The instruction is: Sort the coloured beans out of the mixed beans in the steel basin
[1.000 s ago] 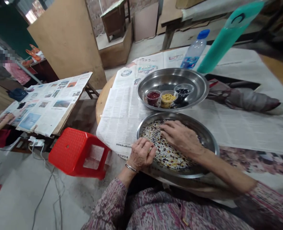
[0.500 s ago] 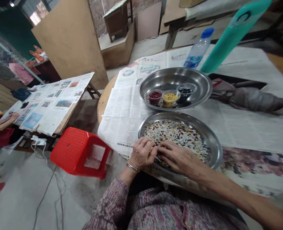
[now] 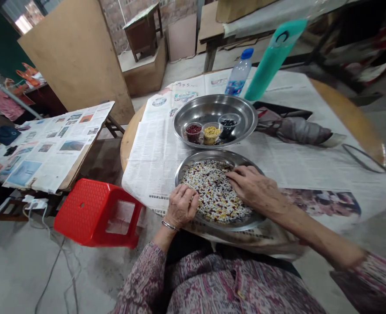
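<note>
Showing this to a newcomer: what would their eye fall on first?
A steel tray of mixed beans sits at the front, under the left hand and right hand. Behind it, a second steel tray holds three small cups of red, yellow and dark grains. Left of them, a red plastic stool stands on the floor.

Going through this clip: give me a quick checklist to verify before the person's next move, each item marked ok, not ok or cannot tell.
1. Mixed beans lie inside the lower steel tray: ok.
2. Right hand rests on the beans, fingers spread: ok.
3. Left hand holding any beans at the tray's near edge: cannot tell.
4. Upper steel tray has its red cup, yellow cup and black cup upright: ok.
5. No stray beans on the newspaper: cannot tell, too small.
</note>
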Demonstrator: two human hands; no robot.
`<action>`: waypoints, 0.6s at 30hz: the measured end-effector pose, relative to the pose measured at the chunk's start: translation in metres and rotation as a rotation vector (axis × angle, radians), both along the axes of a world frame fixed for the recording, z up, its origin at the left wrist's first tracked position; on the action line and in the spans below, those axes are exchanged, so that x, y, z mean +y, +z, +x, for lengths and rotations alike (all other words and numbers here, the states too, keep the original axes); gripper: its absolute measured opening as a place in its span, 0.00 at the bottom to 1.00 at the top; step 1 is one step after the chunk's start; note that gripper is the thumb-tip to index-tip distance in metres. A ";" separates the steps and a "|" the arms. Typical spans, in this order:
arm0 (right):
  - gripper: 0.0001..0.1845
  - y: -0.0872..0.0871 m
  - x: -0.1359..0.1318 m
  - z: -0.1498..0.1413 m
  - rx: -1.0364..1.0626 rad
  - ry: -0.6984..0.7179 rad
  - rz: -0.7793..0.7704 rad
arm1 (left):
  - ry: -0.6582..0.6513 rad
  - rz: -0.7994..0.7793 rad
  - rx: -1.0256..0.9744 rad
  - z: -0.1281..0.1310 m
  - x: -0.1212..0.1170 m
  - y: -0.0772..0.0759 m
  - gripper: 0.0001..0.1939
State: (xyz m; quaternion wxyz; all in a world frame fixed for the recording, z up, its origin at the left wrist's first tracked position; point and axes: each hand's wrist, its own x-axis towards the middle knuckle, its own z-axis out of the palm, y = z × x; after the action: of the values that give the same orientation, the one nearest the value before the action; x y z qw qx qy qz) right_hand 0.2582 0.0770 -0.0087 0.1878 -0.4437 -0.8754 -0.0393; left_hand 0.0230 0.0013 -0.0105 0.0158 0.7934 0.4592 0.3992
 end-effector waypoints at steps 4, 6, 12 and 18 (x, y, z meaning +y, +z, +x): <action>0.15 -0.001 -0.028 0.000 0.085 0.060 -0.103 | 0.000 0.002 0.000 0.000 0.001 -0.002 0.10; 0.14 -0.003 -0.041 -0.010 0.155 0.119 -0.188 | -0.005 0.006 -0.003 -0.001 0.001 -0.002 0.10; 0.16 -0.002 -0.037 -0.051 0.313 0.305 -0.331 | 0.015 0.009 0.020 0.000 0.001 -0.002 0.10; 0.15 0.012 0.017 -0.060 0.183 0.145 -0.146 | 0.009 0.020 0.016 0.000 0.001 -0.001 0.10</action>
State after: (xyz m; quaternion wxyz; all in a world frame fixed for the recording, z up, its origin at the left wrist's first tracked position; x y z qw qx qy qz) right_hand 0.1978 0.0940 0.0030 0.2365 -0.3937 -0.8848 0.0789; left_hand 0.0233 0.0018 -0.0112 0.0023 0.7947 0.4588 0.3975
